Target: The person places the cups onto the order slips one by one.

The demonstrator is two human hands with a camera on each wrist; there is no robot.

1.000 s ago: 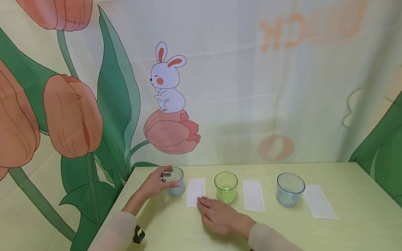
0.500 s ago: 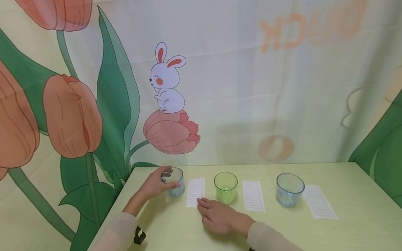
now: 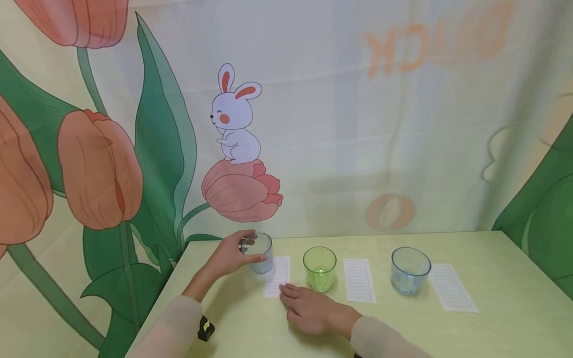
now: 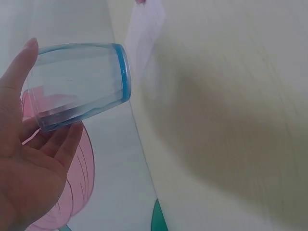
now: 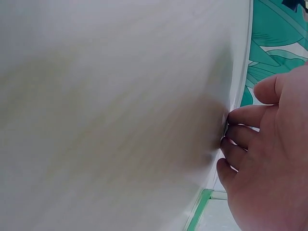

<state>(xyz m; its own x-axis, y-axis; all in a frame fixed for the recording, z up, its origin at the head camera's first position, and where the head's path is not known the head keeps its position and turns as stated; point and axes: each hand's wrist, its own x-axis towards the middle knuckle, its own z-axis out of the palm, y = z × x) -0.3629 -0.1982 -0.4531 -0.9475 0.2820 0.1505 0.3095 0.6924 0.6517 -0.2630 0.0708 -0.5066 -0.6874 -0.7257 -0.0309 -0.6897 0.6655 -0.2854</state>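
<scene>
My left hand (image 3: pixel 227 257) grips a clear bluish glass cup (image 3: pixel 263 261) near its rim, thumb on the near side and fingers behind. In the left wrist view the cup (image 4: pixel 79 82) hangs above the table, its blue base apart from the surface. Below and beside it lies the left white paper slip (image 3: pixel 276 286), printed with lines and partly overlapped by the cup in the head view. My right hand (image 3: pixel 310 309) rests on the table with extended fingertips at the slip's near right corner. The right wrist view shows these fingers (image 5: pixel 245 115) touching down.
A green glass cup (image 3: pixel 320 271) stands right of the left slip, with a middle paper slip (image 3: pixel 359 281) beside it. Farther right are a wider blue glass cup (image 3: pixel 409 272) and a third slip (image 3: pixel 454 288). A printed curtain (image 3: pixel 322 124) hangs behind the table's back edge.
My left hand has raised the bluish cup off the table and moved it rightward, toward the left slip. My right hand has stayed at the slip's corner.
</scene>
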